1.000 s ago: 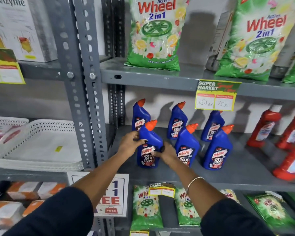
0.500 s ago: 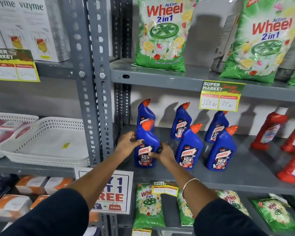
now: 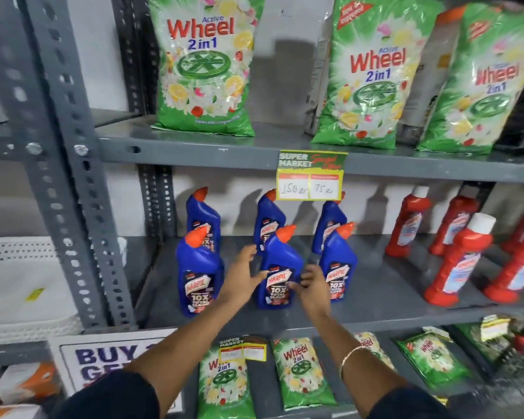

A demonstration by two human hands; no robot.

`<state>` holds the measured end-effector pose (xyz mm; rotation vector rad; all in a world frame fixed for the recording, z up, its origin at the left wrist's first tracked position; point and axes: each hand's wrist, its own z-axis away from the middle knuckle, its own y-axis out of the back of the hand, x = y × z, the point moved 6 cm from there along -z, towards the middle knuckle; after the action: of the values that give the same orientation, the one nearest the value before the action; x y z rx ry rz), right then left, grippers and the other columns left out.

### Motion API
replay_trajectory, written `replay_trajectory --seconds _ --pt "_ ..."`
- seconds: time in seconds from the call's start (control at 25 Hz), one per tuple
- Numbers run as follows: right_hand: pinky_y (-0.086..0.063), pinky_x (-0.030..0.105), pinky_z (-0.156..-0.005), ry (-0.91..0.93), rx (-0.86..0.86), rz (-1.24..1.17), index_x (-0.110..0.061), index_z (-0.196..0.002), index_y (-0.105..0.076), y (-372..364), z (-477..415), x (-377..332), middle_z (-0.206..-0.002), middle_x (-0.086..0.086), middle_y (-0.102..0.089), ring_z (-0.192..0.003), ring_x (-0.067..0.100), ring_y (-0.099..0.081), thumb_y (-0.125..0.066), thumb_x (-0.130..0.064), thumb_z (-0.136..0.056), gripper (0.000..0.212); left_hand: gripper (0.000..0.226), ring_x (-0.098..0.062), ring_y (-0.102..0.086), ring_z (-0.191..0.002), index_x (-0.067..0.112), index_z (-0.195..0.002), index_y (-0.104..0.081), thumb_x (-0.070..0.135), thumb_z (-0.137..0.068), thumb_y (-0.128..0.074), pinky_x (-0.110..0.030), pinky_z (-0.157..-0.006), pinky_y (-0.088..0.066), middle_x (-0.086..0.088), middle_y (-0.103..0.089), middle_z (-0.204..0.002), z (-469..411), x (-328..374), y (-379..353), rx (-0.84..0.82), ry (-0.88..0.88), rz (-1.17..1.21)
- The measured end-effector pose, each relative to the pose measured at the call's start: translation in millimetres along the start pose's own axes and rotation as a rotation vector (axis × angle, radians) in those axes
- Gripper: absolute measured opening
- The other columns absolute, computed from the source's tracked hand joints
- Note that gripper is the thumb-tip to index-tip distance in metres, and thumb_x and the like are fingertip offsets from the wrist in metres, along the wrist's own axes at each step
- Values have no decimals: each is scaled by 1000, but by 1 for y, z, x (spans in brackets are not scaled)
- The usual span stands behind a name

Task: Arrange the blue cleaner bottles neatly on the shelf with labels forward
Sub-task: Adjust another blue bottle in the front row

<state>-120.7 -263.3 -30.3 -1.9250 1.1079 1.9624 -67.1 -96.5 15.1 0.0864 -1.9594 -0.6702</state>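
Observation:
Several blue cleaner bottles with orange caps stand on the grey middle shelf (image 3: pixel 375 300) in two rows. The front left bottle (image 3: pixel 198 276), front middle bottle (image 3: pixel 280 267) and front right bottle (image 3: pixel 339 267) show their labels forward. Behind them stand three more, at back left (image 3: pixel 203 213), back middle (image 3: pixel 268 222) and back right (image 3: pixel 330 219). My left hand (image 3: pixel 242 276) is spread open just left of the front middle bottle. My right hand (image 3: pixel 312 285), fingers apart, is at that bottle's lower right. Neither hand grips it.
Red cleaner bottles (image 3: pixel 457 267) crowd the shelf's right side. Green detergent bags (image 3: pixel 203 65) sit on the shelf above, whose edge carries a hanging price tag (image 3: pixel 310 176). A perforated grey upright (image 3: pixel 70 176) bounds the left. White baskets (image 3: pixel 18 282) lie beyond it.
Both hands have let go of the front left bottle and moved right to either side of the front middle bottle. The view has shifted closer.

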Motion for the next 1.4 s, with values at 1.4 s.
replay_trajectory --seconds 1.4 --pt "-45 21 -73 59 -333 19 -1 -122 -48 129 -111 71 -120 20 -62 -97 22 -58 -74 1 -66 62 37 16 -58 -56 1 -106 -58 -6 -71 -66 -10 -57 -49 2 -65 -78 -73 64 -175 -5 216 128"
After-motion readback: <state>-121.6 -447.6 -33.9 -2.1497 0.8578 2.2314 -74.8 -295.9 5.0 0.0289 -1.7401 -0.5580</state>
